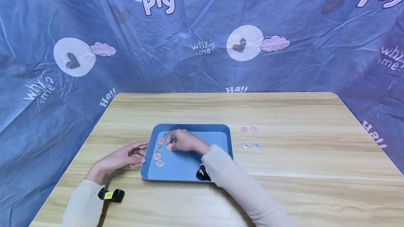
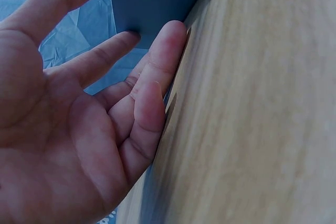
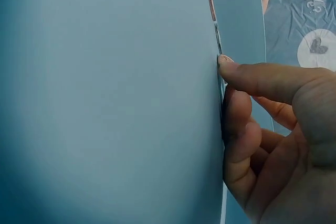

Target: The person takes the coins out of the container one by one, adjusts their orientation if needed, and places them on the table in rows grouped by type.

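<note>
In the head view, my right hand (image 1: 186, 140) is inside the blue tray (image 1: 192, 176), pinching a flat pink disc (image 1: 169, 146) close to the tray floor. The disc's edge (image 3: 226, 58) peeks out at the thumb tip in the right wrist view. Left of it runs a curved column of alternating silver and pink discs, among them a silver disc (image 1: 160, 164) and a pink disc (image 1: 157, 156). My left hand (image 1: 123, 157) touches the tray's left wall with thumb and forefinger extended; its other fingers bend loosely near the tabletop, holding nothing.
Right of the tray, two pink discs (image 1: 249, 129) lie above two silver discs (image 1: 245, 144) on the wooden table (image 1: 300, 192). A printed blue cloth (image 1: 195, 69) hangs behind and at both sides. Each wrist carries a black strap (image 1: 111, 195).
</note>
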The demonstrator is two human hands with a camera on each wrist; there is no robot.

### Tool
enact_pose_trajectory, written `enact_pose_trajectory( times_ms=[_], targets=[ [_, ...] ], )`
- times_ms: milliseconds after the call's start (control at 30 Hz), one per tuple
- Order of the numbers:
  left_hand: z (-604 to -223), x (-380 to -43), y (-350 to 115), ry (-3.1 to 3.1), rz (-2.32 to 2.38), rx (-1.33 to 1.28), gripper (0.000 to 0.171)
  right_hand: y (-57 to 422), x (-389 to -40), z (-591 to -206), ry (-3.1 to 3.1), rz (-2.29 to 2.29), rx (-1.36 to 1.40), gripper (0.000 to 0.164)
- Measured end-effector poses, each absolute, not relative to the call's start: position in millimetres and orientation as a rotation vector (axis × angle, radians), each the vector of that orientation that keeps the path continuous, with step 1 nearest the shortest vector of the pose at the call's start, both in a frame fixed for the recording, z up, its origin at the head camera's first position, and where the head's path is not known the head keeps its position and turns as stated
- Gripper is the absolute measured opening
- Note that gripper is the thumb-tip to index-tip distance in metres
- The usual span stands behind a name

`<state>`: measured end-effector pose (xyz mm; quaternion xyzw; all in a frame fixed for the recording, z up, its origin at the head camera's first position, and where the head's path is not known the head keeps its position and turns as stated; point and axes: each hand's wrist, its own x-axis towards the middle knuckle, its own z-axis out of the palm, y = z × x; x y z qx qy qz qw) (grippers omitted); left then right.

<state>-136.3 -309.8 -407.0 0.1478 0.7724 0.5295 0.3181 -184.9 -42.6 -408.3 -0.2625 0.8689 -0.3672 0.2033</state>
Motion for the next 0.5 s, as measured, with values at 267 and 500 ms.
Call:
enact_pose_trajectory(
  times_ms=[267, 500],
  targets=[
    [-407.0, -135.0, -309.6, 2.04, 1.392, 0.407, 0.078, -41.3, -186.5, -409.4, 2.332, -1.125, -0.724, 0.008],
    [-406.3, -134.8, -309.6, 2.039, 1.391, 0.405, 0.078, -43.3, -187.3, -407.1, 2.316, -1.214, -0.707, 0.008]
  ],
)
